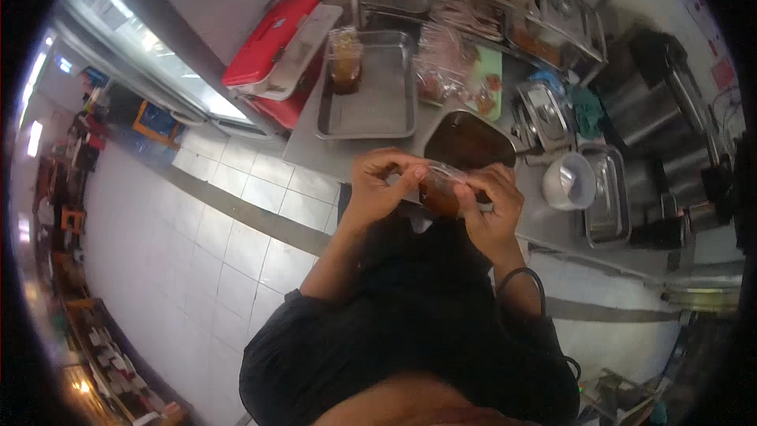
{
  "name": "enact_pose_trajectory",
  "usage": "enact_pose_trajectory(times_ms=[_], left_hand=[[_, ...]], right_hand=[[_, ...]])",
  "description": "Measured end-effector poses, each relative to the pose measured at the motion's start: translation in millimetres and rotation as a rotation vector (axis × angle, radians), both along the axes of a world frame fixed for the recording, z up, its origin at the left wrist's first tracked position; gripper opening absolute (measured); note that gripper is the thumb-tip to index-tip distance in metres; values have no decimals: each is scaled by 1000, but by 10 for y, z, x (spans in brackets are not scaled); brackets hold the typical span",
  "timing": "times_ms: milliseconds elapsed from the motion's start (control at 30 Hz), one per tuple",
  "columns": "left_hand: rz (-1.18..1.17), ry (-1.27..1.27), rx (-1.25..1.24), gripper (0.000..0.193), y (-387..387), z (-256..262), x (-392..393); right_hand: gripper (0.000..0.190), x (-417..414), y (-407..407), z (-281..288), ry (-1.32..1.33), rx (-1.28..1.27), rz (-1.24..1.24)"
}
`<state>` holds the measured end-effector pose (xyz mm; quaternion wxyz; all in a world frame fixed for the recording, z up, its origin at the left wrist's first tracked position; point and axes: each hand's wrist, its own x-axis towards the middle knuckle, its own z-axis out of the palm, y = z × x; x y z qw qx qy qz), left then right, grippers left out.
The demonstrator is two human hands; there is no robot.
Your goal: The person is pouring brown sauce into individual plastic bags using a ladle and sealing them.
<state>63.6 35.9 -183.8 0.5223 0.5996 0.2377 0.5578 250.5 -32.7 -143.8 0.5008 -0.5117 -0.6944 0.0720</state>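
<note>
Between my two hands hangs a clear plastic bag [440, 198] with reddish-brown sauce in its lower part. My left hand [384, 180] pinches one side of the bag's top edge between thumb and fingers. On the other side, my right hand [491, 195] grips the same edge in the same way. Just beyond the hands, a deep metal pan [470, 139] holds dark brown sauce and is partly hidden by them. A shallow metal tray [378, 106] lies further left, with a filled plastic bag [345, 62] of brown and yellowish contents at its left side.
A red cooler box [278, 41] with its lid ajar stands at the back left. Plastic-wrapped food [440, 59] sits beside a green cutting board [491, 83]. On the right are a white tub [569, 182], a metal tray [608, 201] and steel container lids [547, 112].
</note>
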Motion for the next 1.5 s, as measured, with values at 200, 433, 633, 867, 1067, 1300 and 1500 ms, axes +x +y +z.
enact_pose_trajectory(times_ms=[200,433,633,867,1067,1300,1500], left_hand=[[-45,74,50,11,-94,63,69],[7,150,116,7,-148,121,177],[162,284,366,6,-202,100,82],[159,409,459,5,-181,236,125],[508,669,698,21,50,400,-222],[111,1015,431,15,1131,623,-958],[-164,1158,394,16,2203,140,-1133]], right_hand=[[14,67,26,145,78,-104,72],[10,131,3,55,107,-93,85],[10,84,-36,56,-18,15,112],[11,230,-50,-14,34,72,72],[22,1327,-106,-189,208,121,-453],[18,2415,-135,-394,-257,-469,-597],[24,2749,1,-1018,-549,-682,-532]])
